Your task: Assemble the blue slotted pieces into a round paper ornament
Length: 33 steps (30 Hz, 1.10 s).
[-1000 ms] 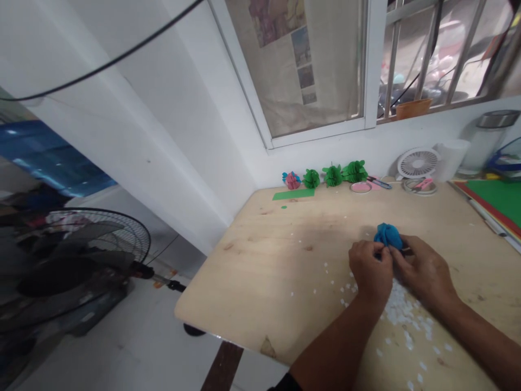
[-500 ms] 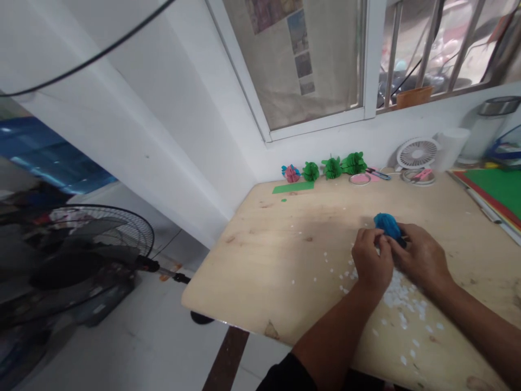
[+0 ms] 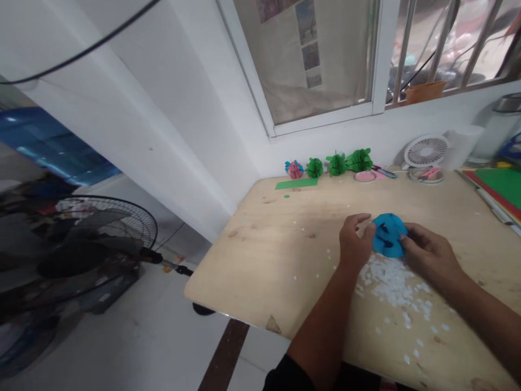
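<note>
A round blue paper piece with dark, slit-like marks on its face is held up over the table, its flat side towards me. My right hand pinches its right edge between thumb and fingers. At the opposite edge is my left hand, its index finger stretched and apart from the thumb. The left thumb tip reaches the paper's rim; whether it presses on it is hard to see. Small white paper scraps lie heaped and scattered on the table below both hands.
Along the wall stand green paper honeycomb figures and a pink-and-blue one. A green strip, blue-handled cutter, small white fan and coloured sheets lie farther back. A floor fan stands left of the wooden table.
The bunched blue paper has been spread into a flat round facing me. My left hand has shifted left, its fingers parting. The view has shifted slightly.
</note>
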Available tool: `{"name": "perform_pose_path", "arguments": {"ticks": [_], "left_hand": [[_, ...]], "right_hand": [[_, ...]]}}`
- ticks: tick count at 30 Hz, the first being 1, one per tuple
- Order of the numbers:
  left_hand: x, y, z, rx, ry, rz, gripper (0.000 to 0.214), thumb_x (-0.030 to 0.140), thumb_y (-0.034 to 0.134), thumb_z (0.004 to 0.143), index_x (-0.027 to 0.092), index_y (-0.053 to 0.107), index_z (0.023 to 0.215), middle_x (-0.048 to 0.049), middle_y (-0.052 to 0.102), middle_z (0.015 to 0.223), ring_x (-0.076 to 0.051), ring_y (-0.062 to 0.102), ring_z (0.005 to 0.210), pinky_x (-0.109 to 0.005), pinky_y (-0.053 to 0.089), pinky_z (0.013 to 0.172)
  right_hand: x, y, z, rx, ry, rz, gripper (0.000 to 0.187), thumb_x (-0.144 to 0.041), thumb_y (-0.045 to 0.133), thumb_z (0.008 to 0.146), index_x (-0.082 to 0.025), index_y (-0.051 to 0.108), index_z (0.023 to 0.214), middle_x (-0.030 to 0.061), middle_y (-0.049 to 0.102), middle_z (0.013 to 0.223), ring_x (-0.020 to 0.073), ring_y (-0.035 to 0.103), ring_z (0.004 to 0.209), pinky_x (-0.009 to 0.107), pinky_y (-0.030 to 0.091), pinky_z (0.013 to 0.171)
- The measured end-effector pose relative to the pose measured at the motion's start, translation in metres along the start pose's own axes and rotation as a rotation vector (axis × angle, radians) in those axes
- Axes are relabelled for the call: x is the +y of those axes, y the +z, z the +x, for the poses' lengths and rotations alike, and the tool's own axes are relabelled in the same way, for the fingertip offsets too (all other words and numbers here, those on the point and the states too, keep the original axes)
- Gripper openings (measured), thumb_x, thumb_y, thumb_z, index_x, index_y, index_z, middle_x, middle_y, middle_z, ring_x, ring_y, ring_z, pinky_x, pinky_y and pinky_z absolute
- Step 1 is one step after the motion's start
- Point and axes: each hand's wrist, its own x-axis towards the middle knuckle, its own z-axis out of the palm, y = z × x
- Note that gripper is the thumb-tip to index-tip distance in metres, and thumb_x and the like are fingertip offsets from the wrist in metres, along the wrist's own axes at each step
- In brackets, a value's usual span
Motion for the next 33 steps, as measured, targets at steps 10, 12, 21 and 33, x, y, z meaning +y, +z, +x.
{"name": "perform_pose_path", "arguments": {"ticks": [10,12,21,33], "left_hand": [[-0.001,-0.011,0.007,-0.332,-0.332,-0.338,0.047,0.032,0.083,0.064,0.018,0.072,0.108,-0.0057,0.073,0.101,-0.02,0.066,0.093,-0.036,0.053,0.087],[0.002,-0.015,0.007,-0.387,-0.375,-0.383,0.046,0.037,0.085,0.059,0.015,0.074,0.099,-0.0052,0.072,0.091,-0.018,0.064,0.083,-0.033,0.053,0.08],[-0.002,-0.015,0.008,-0.373,-0.357,-0.398,0.042,0.037,0.087,0.053,0.016,0.073,0.087,-0.0023,0.07,0.08,-0.013,0.06,0.072,-0.027,0.05,0.07],[-0.008,-0.007,0.008,-0.289,-0.158,-0.247,0.025,0.03,0.076,0.067,0.019,0.074,0.089,-0.0025,0.074,0.09,-0.017,0.066,0.086,-0.031,0.054,0.084]], "right_hand": [[-0.007,0.002,-0.002,-0.303,0.158,0.271,0.045,-0.06,0.078,0.065,-0.021,0.074,0.088,0.0072,0.076,0.082,0.0214,0.067,0.069,0.034,0.056,0.065],[-0.006,0.002,-0.002,-0.35,0.182,0.293,0.046,-0.06,0.077,0.066,-0.021,0.074,0.089,0.0076,0.076,0.082,0.0214,0.067,0.069,0.035,0.057,0.066],[-0.002,0.003,-0.001,-0.359,0.212,0.291,0.053,-0.063,0.079,0.062,-0.02,0.075,0.092,0.0087,0.076,0.082,0.0219,0.068,0.069,0.037,0.057,0.068],[-0.001,0.005,-0.002,-0.326,0.182,0.219,0.057,-0.067,0.076,0.064,-0.02,0.075,0.097,0.0051,0.073,0.071,0.0204,0.065,0.061,0.034,0.056,0.059]]}}
